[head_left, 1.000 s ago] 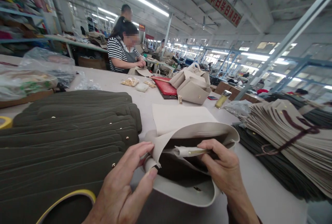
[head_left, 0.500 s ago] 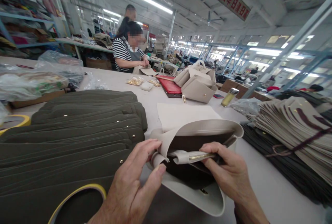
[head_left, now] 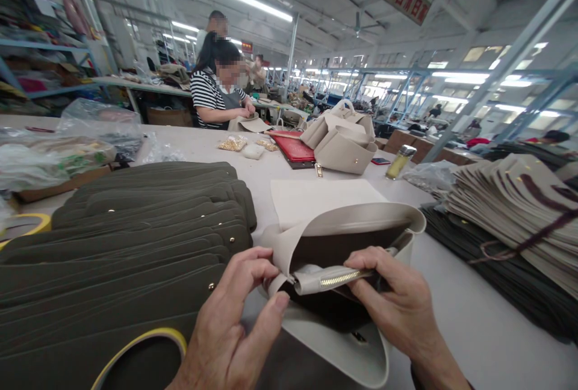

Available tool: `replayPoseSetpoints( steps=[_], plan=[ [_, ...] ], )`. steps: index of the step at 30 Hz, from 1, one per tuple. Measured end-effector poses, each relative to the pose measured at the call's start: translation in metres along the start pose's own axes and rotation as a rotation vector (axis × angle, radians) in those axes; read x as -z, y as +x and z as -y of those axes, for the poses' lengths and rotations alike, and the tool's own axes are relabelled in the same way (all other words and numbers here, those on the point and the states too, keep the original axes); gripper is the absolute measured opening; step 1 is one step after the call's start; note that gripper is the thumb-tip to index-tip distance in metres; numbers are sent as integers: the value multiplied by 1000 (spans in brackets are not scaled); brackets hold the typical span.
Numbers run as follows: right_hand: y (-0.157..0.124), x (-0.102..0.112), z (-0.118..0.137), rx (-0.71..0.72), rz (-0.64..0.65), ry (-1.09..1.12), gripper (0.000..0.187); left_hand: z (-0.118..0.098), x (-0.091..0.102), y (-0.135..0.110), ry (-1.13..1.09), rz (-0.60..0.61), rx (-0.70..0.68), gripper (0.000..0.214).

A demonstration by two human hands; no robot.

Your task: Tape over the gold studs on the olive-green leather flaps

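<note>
A beige bag body [head_left: 361, 221] with a dark lining lies open-mouthed on the white table just in front of me. Across its mouth runs a beige zipper strip [head_left: 332, 278] with gold teeth. My left hand [head_left: 235, 330] pinches the bag's left corner where that strip ends, thumb on top. My right hand [head_left: 395, 306] is closed on the strip's right end, fingers curled over the bag's rim. A flat beige panel [head_left: 320, 197] lies behind the bag.
Fanned olive-green leather pieces [head_left: 135, 239] with gold studs fill the left. Yellow tape rolls [head_left: 135, 348] lie beside them. A stack of beige and dark pieces [head_left: 515, 209] sits right. Finished beige bags [head_left: 345, 143], a red tray [head_left: 293, 149] and a seated person in stripes [head_left: 212, 92] are beyond.
The zipper strip has turned so its gold teeth face up and show along more of its length. Both hands kept their hold and shifted slightly.
</note>
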State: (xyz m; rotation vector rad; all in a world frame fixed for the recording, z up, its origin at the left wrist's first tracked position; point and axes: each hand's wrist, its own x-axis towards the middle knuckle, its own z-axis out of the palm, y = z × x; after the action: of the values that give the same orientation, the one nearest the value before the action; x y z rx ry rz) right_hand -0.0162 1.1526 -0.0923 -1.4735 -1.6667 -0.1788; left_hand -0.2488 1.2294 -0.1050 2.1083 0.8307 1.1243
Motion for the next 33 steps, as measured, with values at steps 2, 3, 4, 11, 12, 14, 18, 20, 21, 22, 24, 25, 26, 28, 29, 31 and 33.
replayPoseSetpoints(
  steps=[2,3,4,11,12,14,18,20,21,22,24,25,26,28,29,31,33],
  plan=[
    [1,0,2,25,-6,-4,14,-1,1,0,18,4,-8,9],
    [2,0,2,42,-9,-3,15,-1,1,0,21,6,-13,9],
    [2,0,3,64,-10,-3,15,-1,2,-1,22,8,-18,9],
    [2,0,6,300,-70,-111,21,-1,0,1,31,-11,-28,11],
    [1,0,7,317,-78,-133,22,-1,0,1,34,-8,-31,11],
    [0,0,6,341,-91,-167,22,0,1,0,48,-4,-36,11],
    [-2,-2,5,350,-91,-198,22,2,1,0,54,-8,-33,11],
    [-2,-2,4,353,-83,-200,22,3,1,-1,54,-2,-32,11],
    [-2,-2,4,355,-79,-200,22,3,1,-1,56,2,-31,11],
    [-2,-2,4,354,-77,-200,22,3,1,-1,58,2,-28,11],
    [-2,-2,4,348,-79,-192,22,3,1,0,55,4,-23,11],
    [-2,-3,4,341,-82,-184,23,2,1,0,51,3,-20,12],
    [-2,-3,4,334,-81,-175,23,2,1,0,47,2,-16,12],
    [-2,-4,3,321,-75,-147,23,2,1,0,46,2,-12,12],
    [-1,-5,3,311,-70,-133,23,1,1,0,46,2,-11,12],
    [-2,-6,2,277,-66,-110,21,1,2,0,43,2,-9,13],
    [-3,-7,1,223,-73,-101,18,1,2,0,37,-1,-11,12]
  ],
)
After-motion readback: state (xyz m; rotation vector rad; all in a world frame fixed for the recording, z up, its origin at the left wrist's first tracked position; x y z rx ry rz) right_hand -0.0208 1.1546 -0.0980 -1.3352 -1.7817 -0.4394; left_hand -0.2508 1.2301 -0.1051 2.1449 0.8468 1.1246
